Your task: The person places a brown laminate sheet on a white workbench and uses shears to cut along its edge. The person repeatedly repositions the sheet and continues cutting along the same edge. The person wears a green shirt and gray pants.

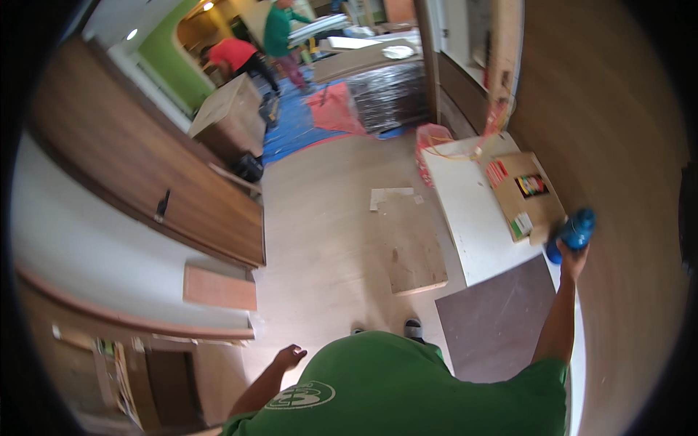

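Note:
At the right, my right hand [571,259] is closed on a blue bottle [579,227] near the end of a white table [475,243]. Another darker blue object [554,252] is just beside it, partly hidden. An open cardboard box [527,196] with colourful packets lies on that table, next to the bottle. A dark brown board [491,312] is below the table's near end. Low at the left of my body, my left hand [289,357] hangs with loosely bent fingers, holding nothing.
A beige board [411,243] lies on the floor ahead. A wooden door [225,225] is at the left. Beyond are a large box [225,116], blue sheeting [294,134], a wrapped stack [389,102], a person in red [233,54] and one in green [280,33] carrying white lengths.

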`<action>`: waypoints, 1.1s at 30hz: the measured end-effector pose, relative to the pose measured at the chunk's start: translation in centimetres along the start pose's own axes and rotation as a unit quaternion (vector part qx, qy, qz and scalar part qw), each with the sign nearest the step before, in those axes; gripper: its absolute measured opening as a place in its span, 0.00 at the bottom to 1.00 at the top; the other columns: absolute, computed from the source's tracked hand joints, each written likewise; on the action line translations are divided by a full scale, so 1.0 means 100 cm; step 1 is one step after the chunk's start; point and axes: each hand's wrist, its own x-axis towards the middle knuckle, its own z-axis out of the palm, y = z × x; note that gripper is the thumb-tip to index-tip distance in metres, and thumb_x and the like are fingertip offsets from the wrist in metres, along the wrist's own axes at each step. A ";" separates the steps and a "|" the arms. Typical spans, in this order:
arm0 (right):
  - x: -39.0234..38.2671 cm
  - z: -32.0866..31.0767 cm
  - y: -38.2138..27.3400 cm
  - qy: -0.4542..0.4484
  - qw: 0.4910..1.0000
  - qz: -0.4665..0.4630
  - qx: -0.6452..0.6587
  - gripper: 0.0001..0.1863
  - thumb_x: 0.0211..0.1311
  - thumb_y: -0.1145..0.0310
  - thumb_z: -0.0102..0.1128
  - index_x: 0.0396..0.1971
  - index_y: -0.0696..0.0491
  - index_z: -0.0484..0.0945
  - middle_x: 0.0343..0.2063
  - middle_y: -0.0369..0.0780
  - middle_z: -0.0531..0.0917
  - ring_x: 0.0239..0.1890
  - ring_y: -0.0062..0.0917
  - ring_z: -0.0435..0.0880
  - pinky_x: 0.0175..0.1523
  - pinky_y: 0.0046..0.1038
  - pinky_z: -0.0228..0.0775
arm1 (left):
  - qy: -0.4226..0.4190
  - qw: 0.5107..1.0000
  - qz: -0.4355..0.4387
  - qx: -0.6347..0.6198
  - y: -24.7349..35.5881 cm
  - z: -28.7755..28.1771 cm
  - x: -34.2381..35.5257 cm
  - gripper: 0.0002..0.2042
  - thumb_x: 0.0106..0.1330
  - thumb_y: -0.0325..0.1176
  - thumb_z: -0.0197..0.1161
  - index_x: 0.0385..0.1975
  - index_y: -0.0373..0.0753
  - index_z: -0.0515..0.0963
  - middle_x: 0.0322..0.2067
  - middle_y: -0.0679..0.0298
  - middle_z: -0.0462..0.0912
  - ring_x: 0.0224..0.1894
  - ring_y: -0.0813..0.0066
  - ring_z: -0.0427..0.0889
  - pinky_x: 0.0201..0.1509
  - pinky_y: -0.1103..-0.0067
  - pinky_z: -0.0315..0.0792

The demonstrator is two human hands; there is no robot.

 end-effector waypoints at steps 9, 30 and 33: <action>-0.001 -0.006 -0.003 0.095 0.992 0.058 -0.066 0.53 0.53 0.73 0.86 0.78 0.58 0.65 0.66 0.45 0.80 0.63 0.34 0.82 0.73 0.37 0.70 | -0.006 1.000 0.000 -0.020 0.058 -0.012 -0.019 0.34 0.74 0.62 0.66 0.66 0.38 0.79 0.51 0.48 0.91 0.56 0.50 0.90 0.62 0.63 0.81; -0.369 0.112 -0.102 -0.522 0.815 0.251 -0.006 0.19 0.82 0.60 0.64 0.64 0.52 0.81 0.52 0.40 0.85 0.47 0.25 0.86 0.54 0.31 0.82 | -0.054 0.993 0.090 0.046 0.004 0.078 0.049 0.22 0.71 0.54 0.69 0.53 0.43 0.86 0.47 0.52 0.92 0.53 0.49 0.90 0.59 0.58 0.82; -0.393 0.138 -0.152 -0.552 0.665 0.501 0.047 0.24 0.82 0.53 0.64 0.65 0.54 0.81 0.55 0.43 0.86 0.50 0.27 0.88 0.55 0.34 0.83 | -0.025 0.949 0.232 0.210 -0.007 0.077 0.083 0.14 0.66 0.42 0.74 0.46 0.43 0.86 0.43 0.55 0.91 0.51 0.52 0.89 0.54 0.57 0.83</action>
